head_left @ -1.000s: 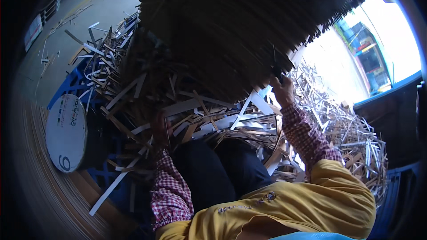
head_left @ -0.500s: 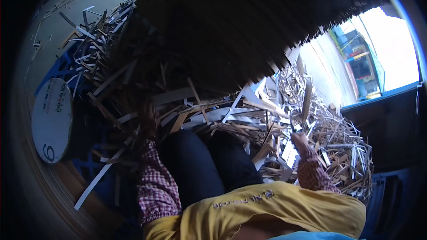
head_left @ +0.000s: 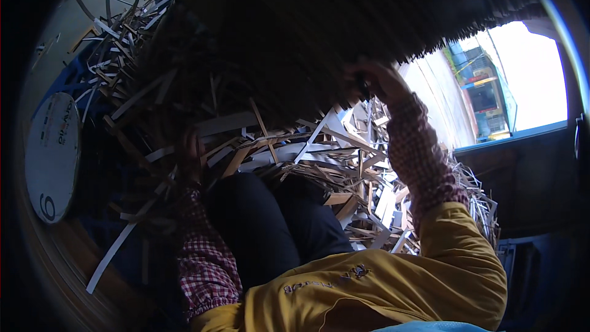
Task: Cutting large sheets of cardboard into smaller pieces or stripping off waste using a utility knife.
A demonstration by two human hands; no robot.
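A large dark stack of layered sheets [head_left: 295, 31] with a ragged edge fills the top of the view. My right hand [head_left: 382, 79] is raised against its lower right edge, fingers closed around a small dark object that I cannot make out. Below, my left hand [head_left: 193, 150] hangs in deep shade beside my left knee, next to loose cut strips [head_left: 221, 124]; its fingers are too dark to read. White and brown strips heap up under the stack and around my knees.
At far left stands a round white-topped container [head_left: 52, 157] beside blue plastic crates [head_left: 74, 80]. More strips [head_left: 132, 43] pile up at the upper left. A bright window opening [head_left: 522, 80] lies at the right, above a dark panel [head_left: 516, 178].
My right hand has risen from the strip heap up to the stack's edge. My left hand stays low beside my knee. The whole view has shifted slightly.
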